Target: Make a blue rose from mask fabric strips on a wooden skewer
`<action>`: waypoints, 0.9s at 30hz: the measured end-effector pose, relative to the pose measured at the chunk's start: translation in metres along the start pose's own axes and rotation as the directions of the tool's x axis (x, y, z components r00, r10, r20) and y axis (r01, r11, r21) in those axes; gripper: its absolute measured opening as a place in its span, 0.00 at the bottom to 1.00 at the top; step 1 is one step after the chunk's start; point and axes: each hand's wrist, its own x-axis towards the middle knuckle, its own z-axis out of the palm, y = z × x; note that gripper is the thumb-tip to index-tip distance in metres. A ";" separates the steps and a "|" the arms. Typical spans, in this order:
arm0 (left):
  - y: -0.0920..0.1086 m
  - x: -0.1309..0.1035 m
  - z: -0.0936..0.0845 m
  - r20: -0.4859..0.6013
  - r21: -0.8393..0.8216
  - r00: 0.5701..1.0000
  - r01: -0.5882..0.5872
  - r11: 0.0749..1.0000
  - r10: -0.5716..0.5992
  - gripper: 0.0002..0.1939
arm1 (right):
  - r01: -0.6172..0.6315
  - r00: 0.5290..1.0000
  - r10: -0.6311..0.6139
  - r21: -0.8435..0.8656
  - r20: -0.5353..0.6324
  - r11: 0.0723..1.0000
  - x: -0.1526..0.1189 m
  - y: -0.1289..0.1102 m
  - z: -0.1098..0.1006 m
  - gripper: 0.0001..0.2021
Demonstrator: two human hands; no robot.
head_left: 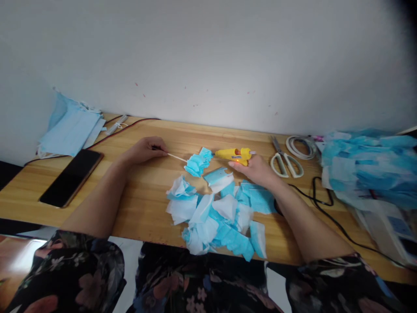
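Observation:
My left hand (148,149) pinches a thin wooden stick (177,157) by its end. At the stick's other end sits a ruffled bunch of light blue mask fabric (198,163). In my right hand (256,169) is a yellow hot glue gun (233,154), its small light glowing orange. The nozzle points left and is at the edge of the blue bunch; whether it touches cannot be made out. Below the two hands lies a loose pile of cut blue and white fabric pieces (224,217), some at the table's front edge.
A black phone (71,177) and a stack of blue face masks (71,130) lie at the left. Scissors (285,161), a roll of white tape (301,148) and a heap of blue fabric (368,167) are at the right. A black cord (339,219) crosses the wooden table (143,208).

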 end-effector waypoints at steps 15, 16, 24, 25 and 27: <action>0.002 0.000 -0.002 0.027 0.015 0.999 0.024 1.000 -0.025 0.15 | -0.049 0.999 0.050 -0.100 0.012 0.994 -0.001 0.000 -0.012 0.20; 0.002 0.000 -0.002 0.032 0.016 0.999 0.027 1.000 -0.027 0.15 | -0.045 0.999 0.046 -0.100 0.010 0.994 -0.001 0.001 -0.013 0.20; 0.001 0.000 -0.002 0.025 0.023 0.999 0.019 1.000 -0.020 0.15 | -0.162 0.983 0.133 -0.253 -0.127 0.954 -0.002 0.003 -0.017 0.22; 0.001 0.000 -0.002 0.022 0.022 1.000 0.020 1.000 -0.021 0.15 | -0.156 0.981 0.121 -0.247 -0.153 0.956 -0.002 0.004 -0.018 0.22; 0.002 0.000 -0.002 0.018 0.023 1.000 0.024 0.999 -0.024 0.15 | -0.117 0.979 0.069 -0.252 -0.192 0.961 -0.001 0.007 -0.020 0.23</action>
